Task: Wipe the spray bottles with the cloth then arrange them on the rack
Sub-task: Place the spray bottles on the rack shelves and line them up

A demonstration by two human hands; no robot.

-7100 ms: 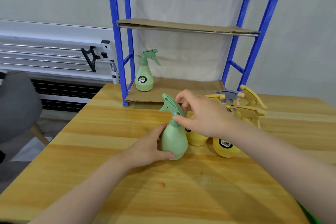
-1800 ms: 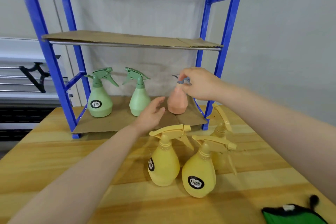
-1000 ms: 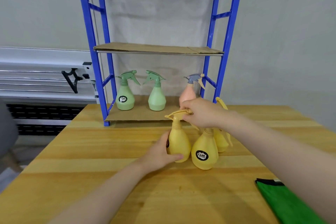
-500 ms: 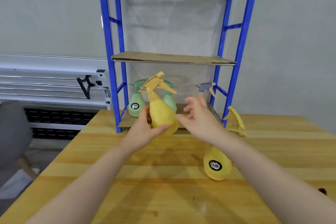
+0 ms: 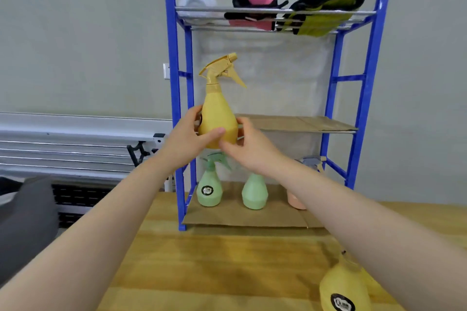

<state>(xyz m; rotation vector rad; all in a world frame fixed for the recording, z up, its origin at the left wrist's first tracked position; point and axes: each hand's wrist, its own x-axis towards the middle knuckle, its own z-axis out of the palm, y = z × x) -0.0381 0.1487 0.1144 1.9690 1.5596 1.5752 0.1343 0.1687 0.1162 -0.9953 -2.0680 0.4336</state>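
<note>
Raised since half a second ago, the yellow spray bottle (image 5: 217, 118) now sits upright in the air before the blue rack (image 5: 364, 88), level with its cardboard middle shelf (image 5: 298, 124); the left hand (image 5: 187, 139) grips its belly, thumb across the front; the right hand (image 5: 249, 145) touches its lower right side, fingers loosely bent; two green bottles (image 5: 254, 193) and a peach one (image 5: 294, 201) stand on the bottom shelf.
</note>
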